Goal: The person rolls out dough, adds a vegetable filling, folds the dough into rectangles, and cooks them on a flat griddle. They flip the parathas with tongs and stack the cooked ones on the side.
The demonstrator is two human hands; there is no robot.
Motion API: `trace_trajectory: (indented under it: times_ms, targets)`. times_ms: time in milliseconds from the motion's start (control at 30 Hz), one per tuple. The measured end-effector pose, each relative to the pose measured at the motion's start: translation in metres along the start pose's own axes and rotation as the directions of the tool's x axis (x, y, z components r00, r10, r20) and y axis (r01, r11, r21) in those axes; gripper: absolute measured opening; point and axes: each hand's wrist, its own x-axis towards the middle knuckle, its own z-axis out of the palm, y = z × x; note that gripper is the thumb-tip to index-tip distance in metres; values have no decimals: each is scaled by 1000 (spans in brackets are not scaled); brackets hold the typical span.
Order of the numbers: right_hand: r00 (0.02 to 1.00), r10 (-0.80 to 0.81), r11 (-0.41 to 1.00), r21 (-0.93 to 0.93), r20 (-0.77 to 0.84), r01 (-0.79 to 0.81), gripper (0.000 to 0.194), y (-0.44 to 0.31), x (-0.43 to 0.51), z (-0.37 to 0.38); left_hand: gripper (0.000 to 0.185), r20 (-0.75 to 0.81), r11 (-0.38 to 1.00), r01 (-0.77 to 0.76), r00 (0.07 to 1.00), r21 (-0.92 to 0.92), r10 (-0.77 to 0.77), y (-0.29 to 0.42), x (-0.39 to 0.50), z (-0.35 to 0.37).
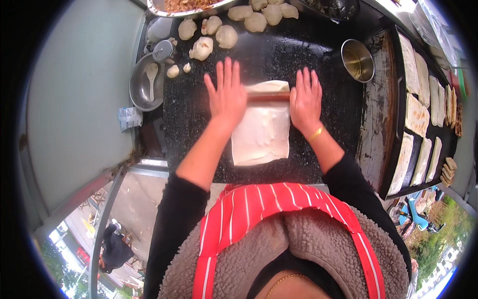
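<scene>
A rectangular sheet of pale dough (261, 136) lies flat on the black speckled worktop (198, 149) before me. Across its far part runs a reddish-brown wooden rolling pin (268, 97), slightly blurred. Fingers spread and pointing away from me, my left hand (226, 93) rests flat over the pin's left end. At the other end, my right hand (307, 97) lies palm down with its fingers stretched out. Neither hand curls around the pin, and its ends are hidden under them. The dough's far edge shows beyond the pin.
Several filled dough balls (226, 36) sit at the far left, below a pan of filling (190, 5). A metal bowl with a white spoon (151, 78) and a shaker (163, 51) stand left. On the right are a metal cup of oil (357, 61) and a griddle (412, 164) with flatbreads (417, 114).
</scene>
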Motion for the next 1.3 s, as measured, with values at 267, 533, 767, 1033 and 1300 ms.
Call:
trace_trajectory:
  times_ms: [267,533,767,1033,1300]
  targets:
    - [989,-66,995,-83,-133,55,57,7,51,12,73,-211,997,-21,977,-71,5,4,44,-9]
    - [987,-55,998,2,-154,56,66,3,75,1,52,-313,969,-132,948,-210,61,-4,63,-4]
    - [980,-39,999,6,-195,41,66,14,78,31,29,-413,953,-161,910,-257,42,-15,73,29]
    - [995,12,999,32,-96,-9,39,9,116,11,30,-518,949,-199,854,-243,47,-13,112,14]
    - [912,-409,903,152,19,402,44,49,76,25,21,-396,857,-253,916,-450,62,-17,85,47]
